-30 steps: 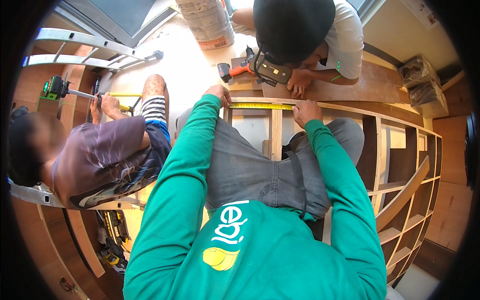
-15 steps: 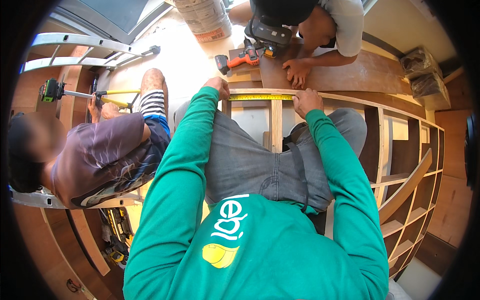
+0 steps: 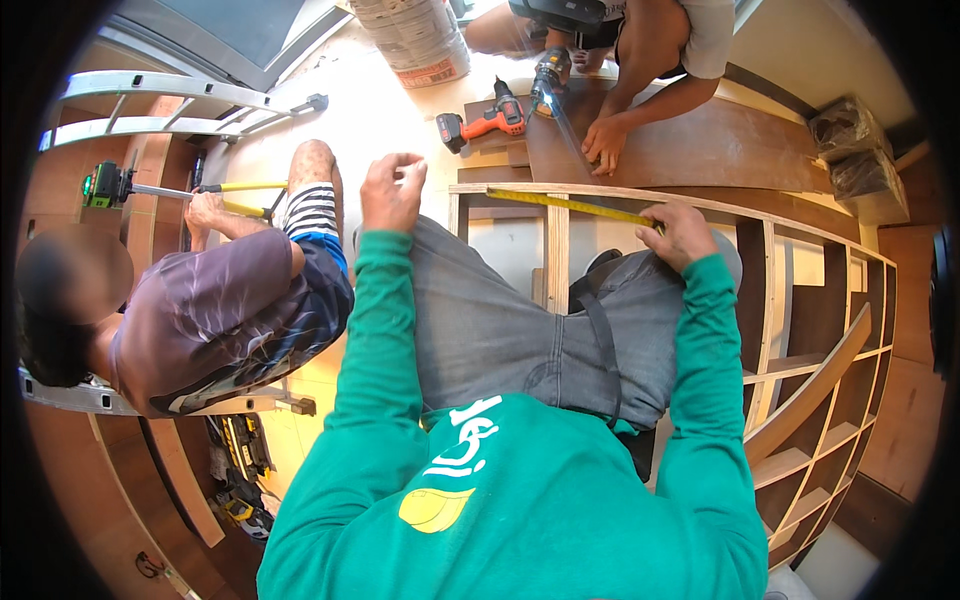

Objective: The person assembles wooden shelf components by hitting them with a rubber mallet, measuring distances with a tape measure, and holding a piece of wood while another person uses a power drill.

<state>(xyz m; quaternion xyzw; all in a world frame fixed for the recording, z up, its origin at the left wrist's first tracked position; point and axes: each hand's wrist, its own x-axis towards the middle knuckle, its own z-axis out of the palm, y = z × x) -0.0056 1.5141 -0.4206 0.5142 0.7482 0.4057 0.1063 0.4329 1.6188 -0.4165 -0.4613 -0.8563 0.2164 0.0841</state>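
A yellow tape measure (image 3: pixel 572 204) stretches at a slant over the front rail of a wooden shelf frame (image 3: pixel 557 265). Its free end rests near the frame's left corner. My right hand (image 3: pixel 684 234) is closed around the other end, above my right knee; the tape's case is hidden in it. To the left of the frame, my left hand (image 3: pixel 391 192) is raised off the tape, fingers loosely bent and apart, with nothing visible in them.
A red-black cordless drill (image 3: pixel 484 122) lies ahead by a brown board (image 3: pixel 690 140), where a co-worker handles a lit power tool (image 3: pixel 549 80). At left, another person holds a tripod-mounted green device (image 3: pixel 104 186) beside a ladder (image 3: pixel 160 84). A curved strip (image 3: pixel 820 385) lies across the shelf frame.
My left hand has let go of the tape measure and lifted back to the left. My right hand has drawn right and nearer, slanting the tape. The co-worker ahead has brought in a lit tool.
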